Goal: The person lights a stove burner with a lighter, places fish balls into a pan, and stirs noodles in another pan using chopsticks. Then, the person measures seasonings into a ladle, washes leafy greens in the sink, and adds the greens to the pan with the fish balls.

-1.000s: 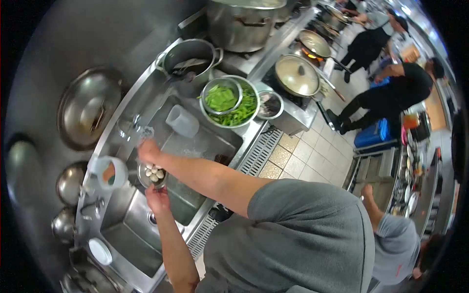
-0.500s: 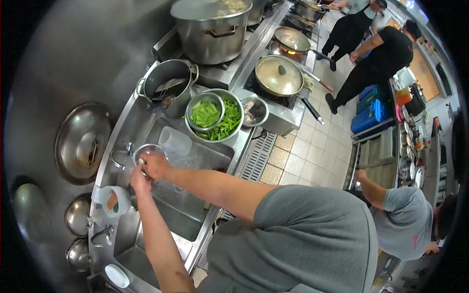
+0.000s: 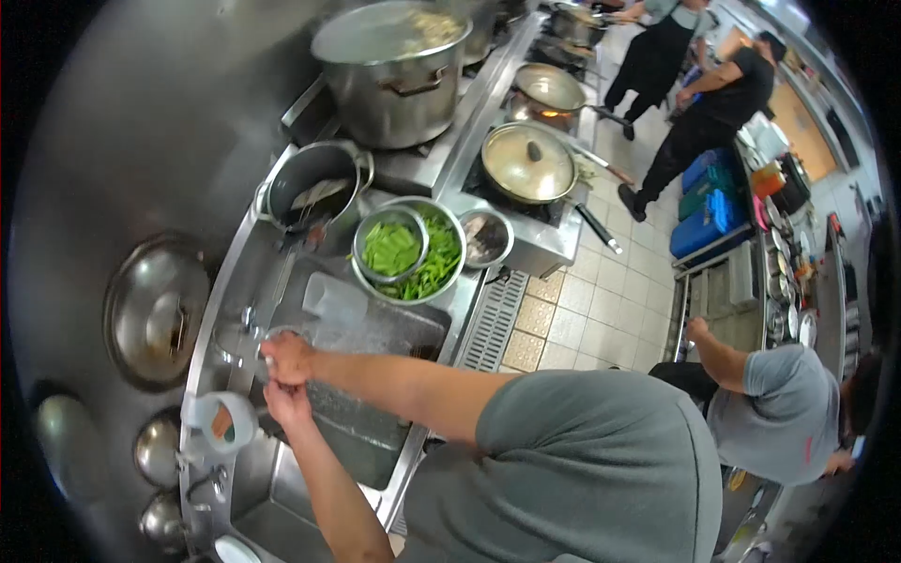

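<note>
Where pale pieces showed earlier, right hand (image 3: 289,358) and left hand (image 3: 287,402) now meet, their grip unclear.

No legible lettering or numbers; just a small red mark (image 3: 809,448), unreadable, on a grey shirt (image 3: 771,408).

Head-worn fisheye cam, rolled sideways, looks fwd & dn, fairly close, at bare R hand (image 3: 289,358), bare L hand (image 3: 288,402), rect. grey steel sink (image 3: 374,452); pale square-tiled floor (image 3: 572,319) farther off.
</note>
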`<action>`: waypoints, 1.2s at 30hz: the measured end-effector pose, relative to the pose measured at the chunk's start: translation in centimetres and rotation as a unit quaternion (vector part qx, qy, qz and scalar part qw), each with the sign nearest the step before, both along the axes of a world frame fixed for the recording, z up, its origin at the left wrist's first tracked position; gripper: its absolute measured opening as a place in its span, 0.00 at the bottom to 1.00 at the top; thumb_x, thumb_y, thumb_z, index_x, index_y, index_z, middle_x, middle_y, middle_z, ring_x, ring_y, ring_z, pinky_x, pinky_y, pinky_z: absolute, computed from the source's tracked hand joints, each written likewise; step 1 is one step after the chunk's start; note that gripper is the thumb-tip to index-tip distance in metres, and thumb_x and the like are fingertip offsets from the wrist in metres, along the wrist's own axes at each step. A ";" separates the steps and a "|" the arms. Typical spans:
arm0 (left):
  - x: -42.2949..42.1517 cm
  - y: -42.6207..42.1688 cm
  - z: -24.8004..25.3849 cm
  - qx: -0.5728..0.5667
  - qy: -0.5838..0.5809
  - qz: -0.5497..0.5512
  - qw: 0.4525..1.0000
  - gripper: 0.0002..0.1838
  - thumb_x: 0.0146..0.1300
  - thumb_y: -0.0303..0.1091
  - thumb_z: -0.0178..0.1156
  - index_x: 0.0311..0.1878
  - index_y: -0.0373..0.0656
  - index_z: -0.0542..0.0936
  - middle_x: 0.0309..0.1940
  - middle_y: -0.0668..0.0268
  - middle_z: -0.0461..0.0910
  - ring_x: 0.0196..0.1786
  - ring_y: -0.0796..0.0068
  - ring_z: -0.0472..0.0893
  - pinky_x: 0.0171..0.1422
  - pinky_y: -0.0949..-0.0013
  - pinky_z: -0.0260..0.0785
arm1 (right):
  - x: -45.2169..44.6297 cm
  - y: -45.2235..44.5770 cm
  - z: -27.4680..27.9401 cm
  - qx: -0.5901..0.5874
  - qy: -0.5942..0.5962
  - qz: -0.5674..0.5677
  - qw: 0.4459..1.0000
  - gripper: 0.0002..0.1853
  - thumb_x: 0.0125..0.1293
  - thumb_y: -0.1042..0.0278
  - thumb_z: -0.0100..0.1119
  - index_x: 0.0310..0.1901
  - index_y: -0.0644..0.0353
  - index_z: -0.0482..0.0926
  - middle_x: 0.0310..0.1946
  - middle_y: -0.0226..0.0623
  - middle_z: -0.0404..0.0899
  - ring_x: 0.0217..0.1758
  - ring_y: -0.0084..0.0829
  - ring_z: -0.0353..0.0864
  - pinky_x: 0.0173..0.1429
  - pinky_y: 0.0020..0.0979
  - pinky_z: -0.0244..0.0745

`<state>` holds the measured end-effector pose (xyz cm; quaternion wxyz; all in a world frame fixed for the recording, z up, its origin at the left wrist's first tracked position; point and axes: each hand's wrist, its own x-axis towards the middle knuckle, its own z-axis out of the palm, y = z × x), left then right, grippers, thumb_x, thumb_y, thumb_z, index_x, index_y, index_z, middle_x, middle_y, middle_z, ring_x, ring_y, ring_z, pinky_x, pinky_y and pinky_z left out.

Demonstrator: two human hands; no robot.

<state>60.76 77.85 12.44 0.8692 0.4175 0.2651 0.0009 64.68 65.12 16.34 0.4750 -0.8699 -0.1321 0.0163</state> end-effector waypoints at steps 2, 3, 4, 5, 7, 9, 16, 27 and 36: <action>-0.6 -1.1 1.0 0.013 -0.013 -0.010 1.000 0.12 0.68 0.32 0.55 0.52 0.44 0.70 0.51 0.57 0.77 0.50 0.58 0.80 0.49 0.51 0.79 | 0.5 -0.9 0.6 -0.021 0.015 -0.003 1.000 0.18 0.55 0.58 0.57 0.48 0.50 0.81 0.53 0.48 0.77 0.59 0.53 0.74 0.61 0.51 0.73; -1.2 -1.3 1.2 0.034 -0.016 -0.006 0.999 0.11 0.67 0.32 0.56 0.51 0.45 0.71 0.49 0.57 0.77 0.50 0.58 0.81 0.49 0.52 0.79 | 0.3 -1.5 1.1 -0.078 -0.001 0.066 0.995 0.17 0.55 0.57 0.56 0.46 0.50 0.82 0.52 0.48 0.78 0.58 0.54 0.75 0.59 0.51 0.74; -1.1 -1.0 1.0 0.028 -0.015 -0.010 0.999 0.11 0.67 0.32 0.56 0.51 0.45 0.71 0.49 0.57 0.77 0.50 0.58 0.81 0.49 0.52 0.79 | 0.0 -2.0 1.5 -0.134 -0.015 0.135 0.982 0.16 0.55 0.56 0.56 0.44 0.50 0.83 0.52 0.47 0.78 0.57 0.54 0.76 0.58 0.52 0.75; -0.7 -0.7 1.5 0.023 -0.003 0.003 1.000 0.11 0.66 0.32 0.57 0.51 0.45 0.72 0.49 0.58 0.77 0.49 0.59 0.81 0.48 0.54 0.79 | 0.3 -1.7 1.4 -0.136 -0.015 0.158 0.978 0.16 0.54 0.59 0.58 0.43 0.50 0.84 0.51 0.47 0.79 0.54 0.54 0.78 0.57 0.50 0.76; -0.1 -1.1 1.9 0.058 -0.011 0.001 0.998 0.11 0.65 0.32 0.59 0.49 0.46 0.72 0.46 0.59 0.77 0.47 0.62 0.80 0.43 0.55 0.78 | 0.6 -1.1 1.2 -0.160 0.016 0.123 0.979 0.16 0.53 0.59 0.58 0.44 0.50 0.84 0.50 0.47 0.79 0.54 0.54 0.79 0.56 0.50 0.77; -0.1 -1.0 2.2 0.065 -0.026 -0.002 0.998 0.11 0.65 0.31 0.59 0.48 0.46 0.71 0.45 0.60 0.76 0.46 0.63 0.80 0.43 0.56 0.78 | 0.8 -0.2 1.0 -0.175 0.045 0.086 0.980 0.17 0.53 0.60 0.58 0.45 0.50 0.84 0.49 0.48 0.79 0.53 0.53 0.80 0.55 0.49 0.78; 0.5 -0.7 6.1 0.225 -0.021 -0.077 0.971 0.06 0.66 0.34 0.56 0.42 0.46 0.70 0.39 0.61 0.76 0.39 0.62 0.79 0.38 0.56 0.78 | -0.1 1.1 2.0 0.108 0.062 -0.052 0.991 0.19 0.54 0.61 0.63 0.48 0.56 0.83 0.47 0.50 0.82 0.54 0.51 0.81 0.54 0.47 0.78; 0.3 -1.5 7.8 0.412 0.007 -0.119 0.903 0.06 0.67 0.31 0.53 0.35 0.41 0.71 0.32 0.57 0.79 0.32 0.65 0.81 0.22 0.58 0.77 | -0.4 3.8 -1.8 0.526 0.454 0.007 0.719 0.11 0.61 0.63 0.65 0.46 0.48 0.82 0.31 0.32 0.79 0.30 0.30 0.79 0.18 0.35 0.69; -13.1 -1.9 0.4 0.710 -0.070 -0.093 0.694 0.12 0.63 0.25 0.51 0.49 0.31 0.75 0.59 0.39 0.74 0.62 0.42 0.75 0.65 0.50 0.70 | -8.0 -3.2 -6.4 0.380 0.510 -0.003 0.771 0.20 0.49 0.70 0.70 0.47 0.49 0.80 0.31 0.31 0.79 0.34 0.31 0.81 0.22 0.39 0.76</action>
